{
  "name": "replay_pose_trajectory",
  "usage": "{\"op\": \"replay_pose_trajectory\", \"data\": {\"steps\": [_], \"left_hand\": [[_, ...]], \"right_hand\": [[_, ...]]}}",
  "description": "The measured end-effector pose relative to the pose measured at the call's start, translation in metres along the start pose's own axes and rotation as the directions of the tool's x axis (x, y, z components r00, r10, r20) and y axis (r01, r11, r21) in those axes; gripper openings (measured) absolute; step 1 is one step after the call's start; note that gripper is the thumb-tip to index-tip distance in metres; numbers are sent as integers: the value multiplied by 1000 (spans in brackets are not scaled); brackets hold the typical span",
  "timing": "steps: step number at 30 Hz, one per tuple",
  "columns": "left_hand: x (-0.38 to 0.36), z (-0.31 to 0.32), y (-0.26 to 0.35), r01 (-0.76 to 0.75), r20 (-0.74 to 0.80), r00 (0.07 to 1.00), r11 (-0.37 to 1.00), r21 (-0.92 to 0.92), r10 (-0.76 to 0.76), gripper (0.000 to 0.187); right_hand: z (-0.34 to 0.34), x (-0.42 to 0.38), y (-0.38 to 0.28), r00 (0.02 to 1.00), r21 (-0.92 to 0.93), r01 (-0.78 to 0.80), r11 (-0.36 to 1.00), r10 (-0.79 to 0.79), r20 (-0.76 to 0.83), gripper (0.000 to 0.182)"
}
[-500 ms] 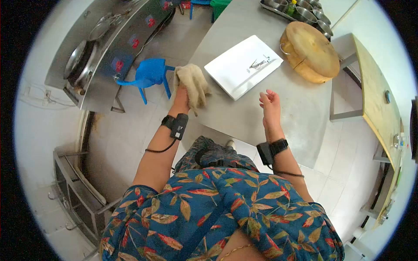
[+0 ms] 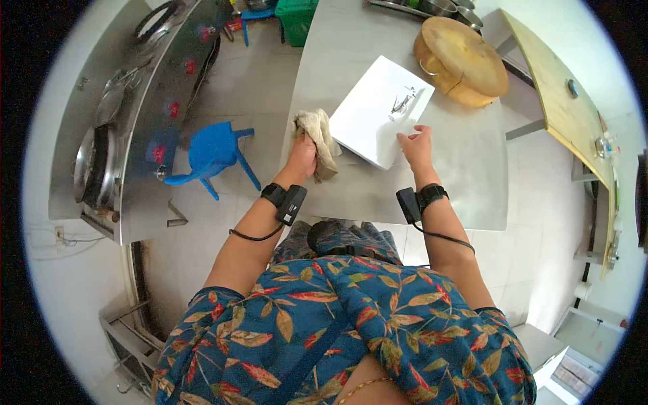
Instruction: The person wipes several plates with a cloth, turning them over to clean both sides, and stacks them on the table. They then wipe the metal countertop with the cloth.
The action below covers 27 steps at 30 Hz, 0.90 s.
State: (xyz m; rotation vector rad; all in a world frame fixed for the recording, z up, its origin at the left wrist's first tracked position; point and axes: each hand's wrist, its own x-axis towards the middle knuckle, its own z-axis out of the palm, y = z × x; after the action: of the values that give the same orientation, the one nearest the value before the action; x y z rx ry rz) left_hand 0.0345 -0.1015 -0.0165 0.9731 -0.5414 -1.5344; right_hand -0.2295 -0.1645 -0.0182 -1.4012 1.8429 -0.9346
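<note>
Our left hand (image 2: 305,155) is closed round a bunched cloth (image 2: 327,150), which hangs past the fingers at the edge of the desk (image 2: 469,179), and our right hand (image 2: 416,146) has its fingers bent at the near right edge of the white tray (image 2: 361,101); we cannot tell whether they pinch that edge or only rest by it. The tray sits ahead of and between our hands, over the desk, its left corner just beside the cloth. We judge the cloth soft, limp and light, best held by a gathered fold as we have it, with the loose end free. The tray looks stiff, smooth and rather slippery, perhaps brittle if it is ceramic, so its rim seems the surest hold, thumb above and fingers beneath, at opposite edges. Dark marks, printed or loose we cannot tell, lie on it ahead of our right hand. Further ahead stands a thick round block (image 2: 466,59), likely heavy, with a handle on its side.
</note>
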Motion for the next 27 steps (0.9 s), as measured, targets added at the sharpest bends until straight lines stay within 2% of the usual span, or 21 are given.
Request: {"op": "replay_pose_trajectory", "data": {"steps": [2, 5, 8, 9, 11, 13, 14, 16, 18, 21, 24, 26, 27], "left_hand": [[2, -3, -3, 11, 27, 1000, 1000, -14, -11, 48], [2, -3, 3, 20, 58, 998, 1000, -13, -19, 47], [-1, -17, -14, 9, 52, 999, 1000, 27, -10, 47], [-3, -17, -18, -20, 53, 998, 998, 57, 17, 46], [-7, -12, -18, -58, 26, 998, 979, 195, 54, 43], [-29, 14, -5, -54, -28, 997, 922, 384, 70, 40], [-28, 12, -7, -107, 26, 994, 889, 445, 107, 40], [-27, -5, -21, -198, 125, 980, 812, 549, 154, 42], [-28, -24, -20, -341, 235, 939, 591, 731, 250, 43], [-44, -19, -7, -578, 435, 804, 361, 732, 407, 47], [-76, 27, 13, -654, 474, 731, 306, 692, 491, 48], [-88, 67, 21, -663, 490, 747, 447, 600, 450, 46], [-94, 89, 31, -630, 557, 743, 105, 770, 371, 44]], "right_hand": [[-1, 3, 6, 999, -12, -28, 1000, 29, 16, 53], [-6, -10, -23, 985, 204, -169, 964, 160, 62, 51], [3, -17, -15, 978, 533, -186, 825, 101, 185, 40], [3, -21, -15, 971, 561, -190, 806, 68, 231, 36], [-2, -22, -23, 948, 620, -199, 759, -12, 319, 31], [-1, -15, -4, 952, 640, -189, 744, -21, 305, 27], [2, -8, 4, 954, 652, -181, 736, -30, 298, 26], [-6, -17, -1, 960, 650, -187, 736, -3, 280, 27], [-19, -33, -23, 965, 679, -226, 698, 64, 255, 29], [-35, -54, -28, 966, 716, -168, 677, -32, 257, 35], [-60, -79, -44, 958, 723, -31, 690, -185, 218, 35], [-79, -92, -58, 934, 664, 75, 744, -285, 214, 36], [-89, -98, -64, 917, 632, 129, 764, -334, 217, 36]]}}
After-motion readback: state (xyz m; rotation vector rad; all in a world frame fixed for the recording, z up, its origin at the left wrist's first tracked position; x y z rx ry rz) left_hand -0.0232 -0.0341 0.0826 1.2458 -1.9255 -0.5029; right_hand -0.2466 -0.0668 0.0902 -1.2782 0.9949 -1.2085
